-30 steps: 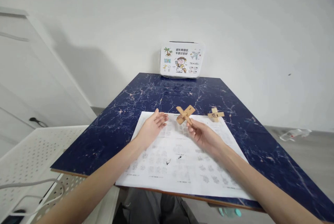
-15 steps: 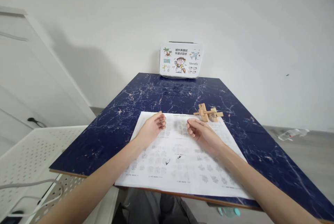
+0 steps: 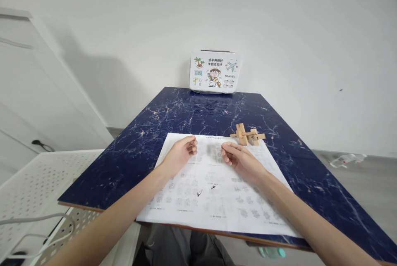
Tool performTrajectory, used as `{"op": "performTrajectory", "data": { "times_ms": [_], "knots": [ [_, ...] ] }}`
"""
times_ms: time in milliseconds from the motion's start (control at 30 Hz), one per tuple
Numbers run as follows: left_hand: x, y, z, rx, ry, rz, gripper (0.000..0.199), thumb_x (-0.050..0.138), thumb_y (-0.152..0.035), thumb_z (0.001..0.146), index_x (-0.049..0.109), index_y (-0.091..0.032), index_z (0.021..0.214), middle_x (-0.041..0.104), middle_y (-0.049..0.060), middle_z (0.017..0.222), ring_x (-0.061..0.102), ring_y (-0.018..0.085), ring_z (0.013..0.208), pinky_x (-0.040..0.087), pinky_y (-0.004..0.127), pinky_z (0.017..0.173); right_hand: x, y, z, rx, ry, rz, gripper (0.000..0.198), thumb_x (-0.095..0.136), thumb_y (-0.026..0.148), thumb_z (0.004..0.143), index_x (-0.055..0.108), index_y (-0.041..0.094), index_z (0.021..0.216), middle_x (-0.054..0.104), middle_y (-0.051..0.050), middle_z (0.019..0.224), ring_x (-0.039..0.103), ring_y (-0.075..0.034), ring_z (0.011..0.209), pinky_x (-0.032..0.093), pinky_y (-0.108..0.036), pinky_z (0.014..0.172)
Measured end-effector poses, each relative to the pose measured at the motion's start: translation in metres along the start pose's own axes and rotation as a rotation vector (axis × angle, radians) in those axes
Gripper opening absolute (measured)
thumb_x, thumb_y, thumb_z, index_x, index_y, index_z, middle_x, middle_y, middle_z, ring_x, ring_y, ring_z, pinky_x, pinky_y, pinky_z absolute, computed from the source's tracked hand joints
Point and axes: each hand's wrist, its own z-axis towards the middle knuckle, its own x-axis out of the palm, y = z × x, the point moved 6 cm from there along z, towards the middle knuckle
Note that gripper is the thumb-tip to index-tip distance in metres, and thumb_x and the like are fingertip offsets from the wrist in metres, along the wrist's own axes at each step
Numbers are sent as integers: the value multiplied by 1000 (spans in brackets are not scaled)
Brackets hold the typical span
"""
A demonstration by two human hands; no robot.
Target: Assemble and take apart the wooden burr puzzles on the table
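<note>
On the printed paper sheet [image 3: 217,200] lies my left hand [image 3: 182,150], its fingers loosely curled in and nothing visible in them. Opposite it, my right hand [image 3: 237,156] rests with fingertips bent toward the thumb, and I see nothing held there either. A gap of bare paper separates the two hands. Just beyond my right hand, a wooden interlocking puzzle [image 3: 246,135] of pale crossed bars, with dark marks on it, sits at the sheet's far right edge. No hand touches it. Faint diagrams and two small black marks show on the sheet.
The paper lies on a blue marble-patterned table [image 3: 204,111]. A white case with cartoon prints [image 3: 214,72] stands at the far edge against the wall. To the left are a white perforated rack [image 3: 58,165] and a cable [image 3: 31,218]. A clear plastic bottle [image 3: 347,159] lies on the floor.
My left fingers and thumb have drawn in slightly. My right hand stays nearly where it was, and the wooden puzzle and paper have not moved.
</note>
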Motion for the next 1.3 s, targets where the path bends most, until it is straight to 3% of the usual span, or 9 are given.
{"op": "performTrajectory", "data": {
  "times_ms": [1300],
  "knots": [
    [0,0,-1,-9,6,7,20,79,-23,80,61,-16,74,57,-2,72,48,10,61,40,29,67,2,3,-2,-2,1,-12,31,84,44,84,70,18,76,61,-1,75,48,-11,63,36,-28,57]
  ]
}}
